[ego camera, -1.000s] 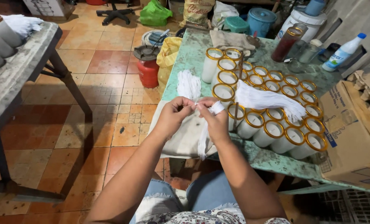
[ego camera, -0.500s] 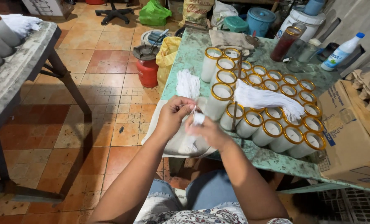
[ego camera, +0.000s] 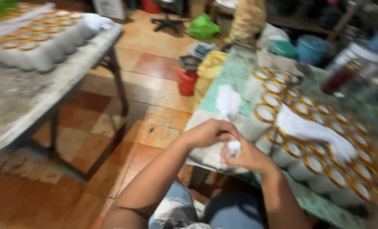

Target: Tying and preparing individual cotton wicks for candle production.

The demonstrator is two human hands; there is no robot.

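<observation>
Both hands are drifting lower and leftward since half a second ago, the view swinging and blurring. From the head camera, the left hand [ego camera: 206,133] and right hand [ego camera: 246,156] are pinching a small white wad [ego camera: 233,148] between closed fingertips, at the table edge [ego camera: 206,114]. Judging by this, it is being worked or twisted; next likely calls for steady fingers toward the gold-rimmed cups [ego camera: 307,148].
</observation>
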